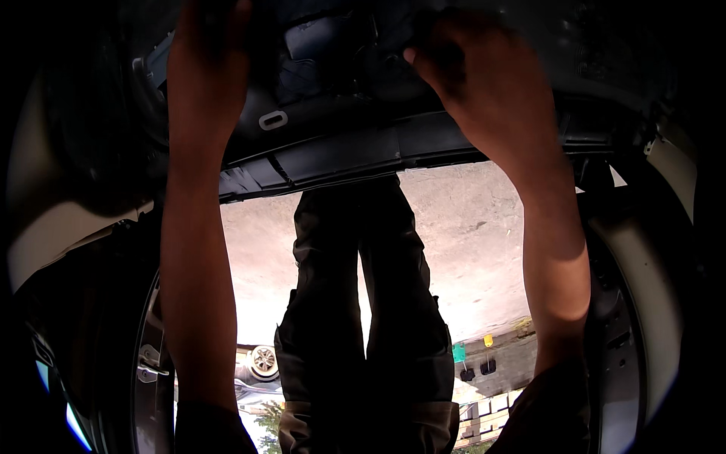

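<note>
Both my arms reach up into the shadowed black interior of a vehicle. At the upper left, my left hand [208, 57] is against a dark panel; its fingers run into the shadow at the top edge, so their pose and anything in them are hidden. My right hand [488, 72] is at the upper right with its fingers curled in and the thumb sticking out to the left. Whatever lies under those fingers is lost in the dark. Between the hands is a dark panel with a greyish rectangular patch [318, 38]. A pale oval ring [273, 120] is set below it.
A black sill trim [340, 155] crosses below the hands. My legs in dark trousers [325, 303] extend over pale concrete ground [469, 234]. A metal latch [153, 365] is on the left frame, with light body edges on both sides. A wheel [263, 362] shows outside.
</note>
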Demonstrator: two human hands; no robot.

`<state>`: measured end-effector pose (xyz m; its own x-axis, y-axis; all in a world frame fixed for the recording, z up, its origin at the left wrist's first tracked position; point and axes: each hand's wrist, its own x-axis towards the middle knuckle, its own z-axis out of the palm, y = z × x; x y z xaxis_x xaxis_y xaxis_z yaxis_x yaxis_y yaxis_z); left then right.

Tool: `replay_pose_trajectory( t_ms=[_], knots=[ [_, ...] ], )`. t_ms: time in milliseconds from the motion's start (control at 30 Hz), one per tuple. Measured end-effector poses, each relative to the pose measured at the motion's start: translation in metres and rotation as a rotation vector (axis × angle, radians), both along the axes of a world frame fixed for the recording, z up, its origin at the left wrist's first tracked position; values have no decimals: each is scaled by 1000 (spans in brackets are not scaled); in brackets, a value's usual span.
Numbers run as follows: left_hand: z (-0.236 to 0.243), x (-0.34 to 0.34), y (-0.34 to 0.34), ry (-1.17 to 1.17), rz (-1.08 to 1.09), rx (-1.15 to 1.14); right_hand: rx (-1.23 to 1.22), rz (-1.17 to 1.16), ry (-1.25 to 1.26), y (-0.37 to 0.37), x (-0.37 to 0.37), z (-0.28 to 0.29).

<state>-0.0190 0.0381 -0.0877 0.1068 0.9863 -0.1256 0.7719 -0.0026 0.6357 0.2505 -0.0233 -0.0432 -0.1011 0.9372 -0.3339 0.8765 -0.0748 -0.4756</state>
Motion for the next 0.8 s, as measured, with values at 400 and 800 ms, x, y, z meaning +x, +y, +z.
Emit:
replay_pose_trajectory(
  t_ms=[400, 800],
  knots=[
    [17, -7, 27, 25, -2, -359, -26, -140, 167, 3, -2, -1],
    [31, 9, 47, 369, -301, -387, -70, -190, 180, 10, -7, 9]
  ],
)
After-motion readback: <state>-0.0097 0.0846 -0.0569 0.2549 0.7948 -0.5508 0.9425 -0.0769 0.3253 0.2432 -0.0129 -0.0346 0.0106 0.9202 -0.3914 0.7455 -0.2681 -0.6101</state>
